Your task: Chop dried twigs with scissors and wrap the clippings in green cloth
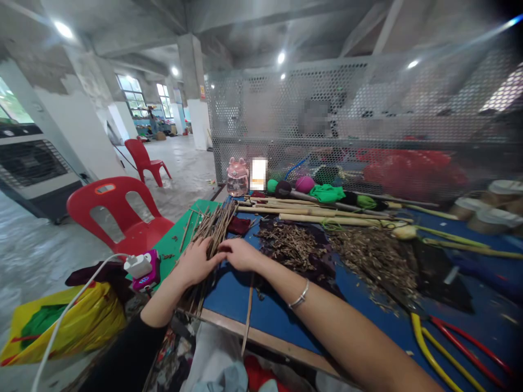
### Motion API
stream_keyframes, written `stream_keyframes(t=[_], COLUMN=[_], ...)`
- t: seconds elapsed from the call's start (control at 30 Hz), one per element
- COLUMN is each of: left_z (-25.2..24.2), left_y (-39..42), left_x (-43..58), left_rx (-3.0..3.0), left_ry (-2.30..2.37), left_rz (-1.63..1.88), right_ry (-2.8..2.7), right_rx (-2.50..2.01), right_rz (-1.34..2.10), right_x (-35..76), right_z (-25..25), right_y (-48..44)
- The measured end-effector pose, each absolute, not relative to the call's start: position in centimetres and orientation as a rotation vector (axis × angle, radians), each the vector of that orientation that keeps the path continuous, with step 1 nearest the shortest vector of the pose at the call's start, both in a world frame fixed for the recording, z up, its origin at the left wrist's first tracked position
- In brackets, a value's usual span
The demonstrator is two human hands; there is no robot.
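A bundle of thin brown sticks (214, 226) lies along the left side of the blue table (261, 313). My left hand (196, 262) rests over the near part of the bundle, fingers curled around the sticks. My right hand (241, 253) lies beside it, fingers bent and pressed onto the same sticks; a silver bracelet (300, 296) sits on that wrist. One loose stick (248, 318) lies under my right forearm, pointing over the table edge.
Piles of brown chips (368, 256) and bamboo poles (318, 213) cover the table's middle and back. Yellow and red handles (441, 348) lie at the right front. A pink jar (237, 177) stands by the mesh screen. A red chair (122, 215), phone with charger (143, 268) and yellow bag (69, 324) are at left.
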State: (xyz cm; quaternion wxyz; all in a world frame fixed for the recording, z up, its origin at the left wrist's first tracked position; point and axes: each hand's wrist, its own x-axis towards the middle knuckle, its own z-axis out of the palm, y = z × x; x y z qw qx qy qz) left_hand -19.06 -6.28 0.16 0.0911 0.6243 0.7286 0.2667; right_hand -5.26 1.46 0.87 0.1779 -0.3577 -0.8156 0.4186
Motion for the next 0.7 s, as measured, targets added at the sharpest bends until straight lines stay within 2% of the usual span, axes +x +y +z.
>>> stream_keyframes(t=[0.13, 0.23, 0.5, 0.7], left_z=[-0.8, -0.7, -0.3, -0.1], left_y=[-6.6, -6.7, -5.9, -5.5], left_x=[-20.0, -20.5, -21.5, -21.7], left_rx=[1.928, 1.938, 1.829, 1.834], left_ry=[2.26, 2.284, 2.247, 2.358], left_rz=[0.581, 0.562, 0.793, 0.749], right_ry=[-2.378, -2.421, -2.485, -2.608], right_rx=[-1.203, -1.321, -1.381, -1.106], right_rz=[0.792, 0.622, 0.434, 0.492], right_x=[-4.1, -4.3, -5.5, -6.4], right_z=[0.9, 0.4, 0.8, 0.5], right_y=[5.8, 8.3, 10.2, 6.9])
